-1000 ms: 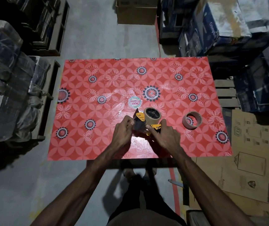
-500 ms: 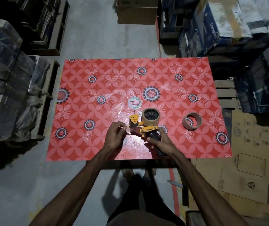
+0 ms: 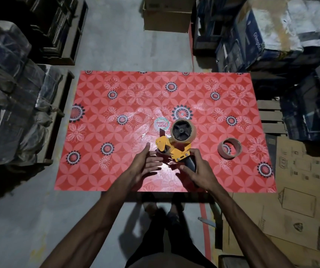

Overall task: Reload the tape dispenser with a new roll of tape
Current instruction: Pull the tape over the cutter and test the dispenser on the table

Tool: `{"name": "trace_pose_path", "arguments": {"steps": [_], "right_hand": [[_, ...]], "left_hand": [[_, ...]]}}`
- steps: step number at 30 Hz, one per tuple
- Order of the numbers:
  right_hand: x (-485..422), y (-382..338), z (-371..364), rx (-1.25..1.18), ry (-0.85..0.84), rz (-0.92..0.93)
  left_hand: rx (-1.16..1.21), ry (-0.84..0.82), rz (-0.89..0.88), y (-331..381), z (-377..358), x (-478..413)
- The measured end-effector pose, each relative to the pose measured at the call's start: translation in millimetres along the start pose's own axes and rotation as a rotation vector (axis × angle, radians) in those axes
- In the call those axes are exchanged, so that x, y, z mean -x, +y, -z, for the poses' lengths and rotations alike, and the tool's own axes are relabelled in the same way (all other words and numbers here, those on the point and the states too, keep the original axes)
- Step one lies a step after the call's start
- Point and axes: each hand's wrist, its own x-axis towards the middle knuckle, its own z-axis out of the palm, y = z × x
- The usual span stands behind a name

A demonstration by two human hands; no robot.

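Observation:
A yellow tape dispenser (image 3: pixel 176 150) with a black handle lies near the front middle of the red patterned table (image 3: pixel 105 171). A tan roll of tape (image 3: pixel 182 131) sits on its black hub. My right hand (image 3: pixel 198 170) grips the dispenser's handle. My left hand (image 3: pixel 146 164) hovers just left of the dispenser's front, fingers spread, holding nothing. An empty brown cardboard core (image 3: pixel 229 148) stands on the table to the right of the dispenser.
A round white label (image 3: pixel 161 124) and crinkled clear wrap (image 3: pixel 135 120) lie just behind the dispenser. Wrapped bundles crowd the left side, stacked boxes the right and back. Flat cardboard sheets (image 3: pixel 300 190) cover the floor at the right.
My left hand has let go at the dispenser's front and opened, fingers spread. My right hand has shifted onto the handle, and the dispenser now lies with its roll facing up.

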Motion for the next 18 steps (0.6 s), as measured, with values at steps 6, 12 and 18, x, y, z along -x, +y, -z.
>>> {"name": "trace_pose_path", "arguments": {"steps": [6, 12, 18], "right_hand": [[1.9, 1.5, 1.0, 0.137, 0.067, 0.106], [2.8, 2.0, 2.4, 0.041, 0.129, 0.11], [3.7, -1.3, 3.7, -0.056, 0.141, 0.089]], "left_hand": [[0.016, -0.004, 0.036, 12.7, -15.9, -5.1], [0.101, -0.002, 0.064, 0.4, -17.1, -11.8], [0.199, 0.007, 0.093, -3.8, -20.1, -9.1]]}}
